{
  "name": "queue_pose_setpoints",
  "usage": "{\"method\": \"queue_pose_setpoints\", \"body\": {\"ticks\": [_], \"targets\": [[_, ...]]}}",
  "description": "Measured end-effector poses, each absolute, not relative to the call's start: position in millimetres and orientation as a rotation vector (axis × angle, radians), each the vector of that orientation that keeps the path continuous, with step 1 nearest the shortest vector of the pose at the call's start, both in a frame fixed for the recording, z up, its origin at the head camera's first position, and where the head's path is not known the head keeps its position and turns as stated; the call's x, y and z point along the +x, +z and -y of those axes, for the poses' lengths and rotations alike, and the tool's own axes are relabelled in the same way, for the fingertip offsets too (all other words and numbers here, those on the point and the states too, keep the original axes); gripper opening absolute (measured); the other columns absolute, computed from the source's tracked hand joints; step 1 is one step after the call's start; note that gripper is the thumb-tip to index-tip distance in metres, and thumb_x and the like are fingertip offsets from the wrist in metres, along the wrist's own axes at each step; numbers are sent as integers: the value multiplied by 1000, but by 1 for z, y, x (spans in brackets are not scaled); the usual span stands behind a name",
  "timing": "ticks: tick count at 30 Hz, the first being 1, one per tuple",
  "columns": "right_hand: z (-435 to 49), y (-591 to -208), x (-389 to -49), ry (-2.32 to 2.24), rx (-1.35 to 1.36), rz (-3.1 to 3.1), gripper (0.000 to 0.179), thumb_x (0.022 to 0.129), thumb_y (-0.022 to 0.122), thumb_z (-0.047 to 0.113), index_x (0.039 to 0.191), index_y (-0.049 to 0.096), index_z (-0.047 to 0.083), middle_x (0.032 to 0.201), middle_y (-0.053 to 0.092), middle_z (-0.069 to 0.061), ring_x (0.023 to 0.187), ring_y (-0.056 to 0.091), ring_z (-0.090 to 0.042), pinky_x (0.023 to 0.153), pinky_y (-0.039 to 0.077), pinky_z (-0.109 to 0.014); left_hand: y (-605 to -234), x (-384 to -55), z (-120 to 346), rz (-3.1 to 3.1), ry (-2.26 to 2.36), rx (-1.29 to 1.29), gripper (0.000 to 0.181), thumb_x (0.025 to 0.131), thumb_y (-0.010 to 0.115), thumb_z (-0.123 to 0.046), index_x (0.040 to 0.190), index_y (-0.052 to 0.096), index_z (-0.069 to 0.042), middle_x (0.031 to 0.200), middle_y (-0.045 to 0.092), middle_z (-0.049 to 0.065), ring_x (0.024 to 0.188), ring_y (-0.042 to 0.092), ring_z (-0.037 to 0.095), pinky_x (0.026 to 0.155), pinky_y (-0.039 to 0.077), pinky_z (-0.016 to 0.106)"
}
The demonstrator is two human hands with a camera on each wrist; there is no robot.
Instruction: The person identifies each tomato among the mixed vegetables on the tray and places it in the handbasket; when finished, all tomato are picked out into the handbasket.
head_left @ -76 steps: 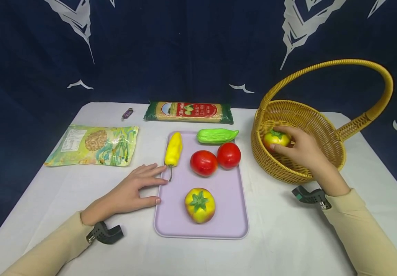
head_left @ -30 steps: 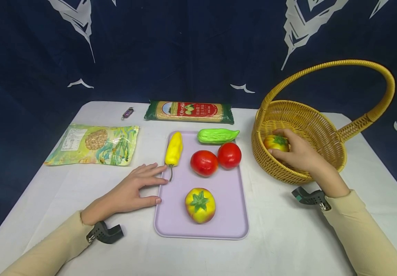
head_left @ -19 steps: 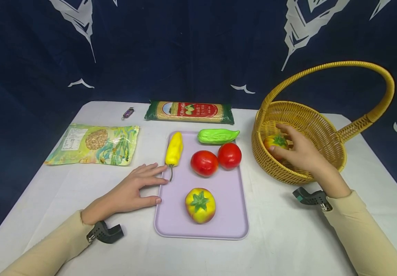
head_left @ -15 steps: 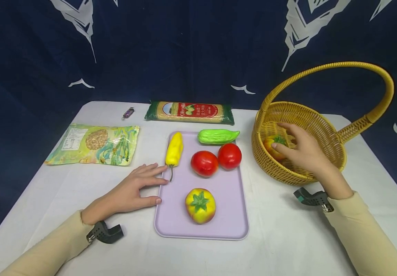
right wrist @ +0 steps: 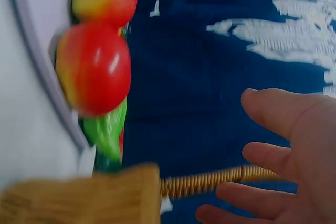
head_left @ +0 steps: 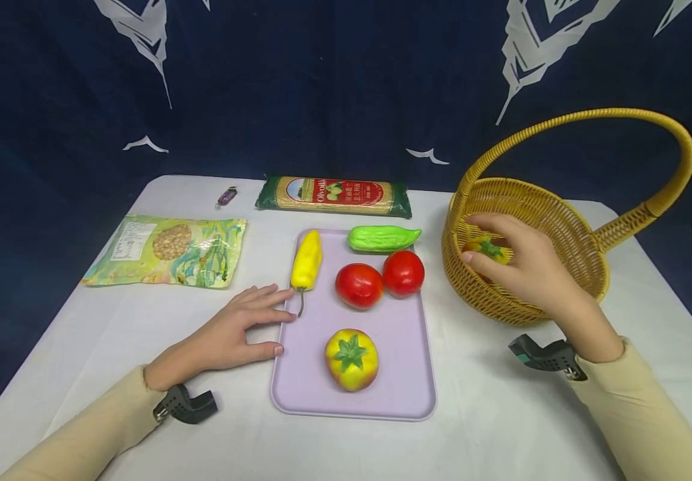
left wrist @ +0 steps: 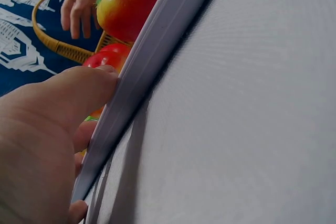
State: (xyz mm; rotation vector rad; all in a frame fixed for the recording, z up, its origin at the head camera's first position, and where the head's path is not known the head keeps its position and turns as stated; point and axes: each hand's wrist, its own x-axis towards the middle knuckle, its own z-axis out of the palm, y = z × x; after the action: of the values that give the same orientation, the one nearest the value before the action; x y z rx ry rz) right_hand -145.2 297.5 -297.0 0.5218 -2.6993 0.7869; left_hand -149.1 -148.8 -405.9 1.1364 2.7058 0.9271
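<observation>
In the head view my left hand rests with spread, straight fingers at the left edge of the lilac tray, its fingertips beside the stem of a yellow pepper. My right hand hovers inside the wicker basket, fingers relaxed and apart, over a yellow-red persimmon-like fruit with a green leafy top. Nothing lies in that hand in the right wrist view. A similar leafy-topped fruit sits at the tray's front, with two red fruits and a green pepper-like vegetable farther back.
The basket's tall handle arches over its opening. A pasta packet lies behind the tray. To the left are a green bag of beans and a small purple wrapped candy. A dark blue curtain hangs behind the table.
The right hand, earlier gripping the fruit low in the basket, has opened its fingers and let go, lifting slightly off it. My left hand stays put.
</observation>
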Motion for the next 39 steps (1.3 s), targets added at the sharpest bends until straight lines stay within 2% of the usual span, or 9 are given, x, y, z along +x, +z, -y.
{"method": "queue_pose_setpoints", "body": {"ticks": [4,8,11,13,17,21,27,39], "targets": [[-277,-299,-143,756,678,2635,50,84,81,11,131,65,6,132,68,-13,116,65,-31,90,41,0,-408,-150,149,-2712,926,1162,45,84,81,-31,127,72,-21,156,52,7,148,39,44,121,24,70],[-253,-303,-140,736,874,2586,49,81,83,12,128,68,8,129,70,-9,119,66,-26,93,56,-24,-408,-150,149,-2706,933,1162,44,85,80,-31,127,73,-21,156,52,8,148,39,45,121,24,70],[-235,-307,-138,774,1037,2575,49,81,85,14,127,69,8,129,70,-8,122,65,-25,94,60,-42,-409,-150,150,-2706,930,1160,44,85,80,-31,127,73,-21,156,52,8,148,39,45,121,24,70],[-224,-310,-135,799,1133,2589,49,81,84,17,127,69,9,132,69,-8,124,64,-25,97,59,-46,-409,-150,150,-2706,928,1159,44,85,80,-32,127,73,-21,156,52,8,148,39,45,121,24,70],[-206,-314,-129,845,1294,2648,49,85,82,24,130,67,13,140,64,-7,129,61,-21,104,55,-46,-408,-150,149,-2705,926,1156,44,85,80,-32,127,72,-21,156,52,7,148,39,44,121,24,70],[-192,-320,-124,904,1416,2690,49,87,80,30,132,66,17,143,62,-5,133,57,-19,107,54,-44,-408,-150,149,-2704,925,1153,44,85,80,-33,127,72,-21,156,52,7,148,39,44,121,24,70],[-181,-332,-119,963,1507,2762,47,88,78,35,131,66,21,144,60,-5,135,55,-20,109,53,-47,-406,-150,149,-2702,920,1149,44,85,80,-33,127,72,-20,157,51,8,148,39,45,121,24,70],[-177,-355,-119,1100,1609,2751,47,87,79,30,132,66,21,144,60,-9,135,55,-24,109,53,-41,-407,-150,149,-2707,916,1169,45,85,79,-33,127,72,-19,156,51,9,148,39,46,120,24,71]]}}
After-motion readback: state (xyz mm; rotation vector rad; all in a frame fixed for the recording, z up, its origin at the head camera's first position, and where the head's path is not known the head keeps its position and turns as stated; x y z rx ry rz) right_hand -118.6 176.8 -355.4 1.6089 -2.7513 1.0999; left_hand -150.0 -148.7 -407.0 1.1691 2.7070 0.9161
